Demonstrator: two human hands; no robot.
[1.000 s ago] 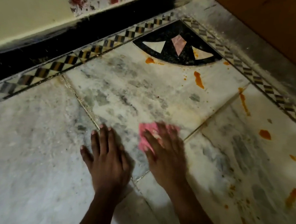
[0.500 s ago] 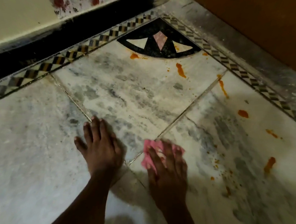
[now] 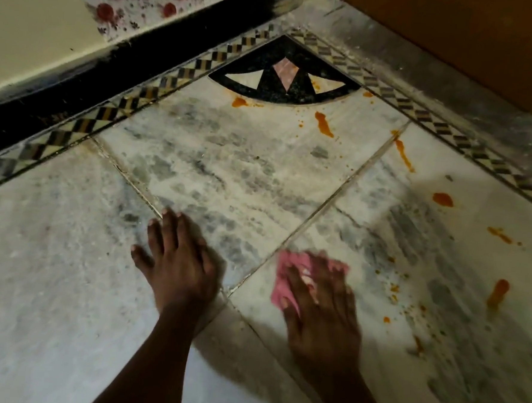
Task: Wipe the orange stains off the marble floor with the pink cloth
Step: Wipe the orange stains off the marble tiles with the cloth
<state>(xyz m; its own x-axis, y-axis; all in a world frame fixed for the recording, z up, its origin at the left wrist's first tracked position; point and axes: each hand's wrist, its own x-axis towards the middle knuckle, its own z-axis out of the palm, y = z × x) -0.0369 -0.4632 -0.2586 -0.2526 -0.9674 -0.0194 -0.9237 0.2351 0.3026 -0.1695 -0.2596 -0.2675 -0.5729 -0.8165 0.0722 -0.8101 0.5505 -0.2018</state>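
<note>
The right hand [image 3: 320, 310] was laid palm-down on the pink cloth [image 3: 288, 280], its fingers spread over the fabric and pressing it flat against the marble floor [image 3: 66, 282]; the hand was blurred, so the curl of the fingertips could not be told. The cloth was seen bunched beneath and ahead of those fingers, just right of a tile joint. To the left of it, the left hand [image 3: 177, 258] was planted flat on the floor, fingers straight and slightly apart, nothing held. Right of the cloth, orange stains [image 3: 498, 290] were scattered as drips and specks, apart from it. Farther ahead, more orange streaks [image 3: 324, 124] were seen near a black corner inlay [image 3: 285, 74] and a checkered border strip [image 3: 419, 114].
</note>
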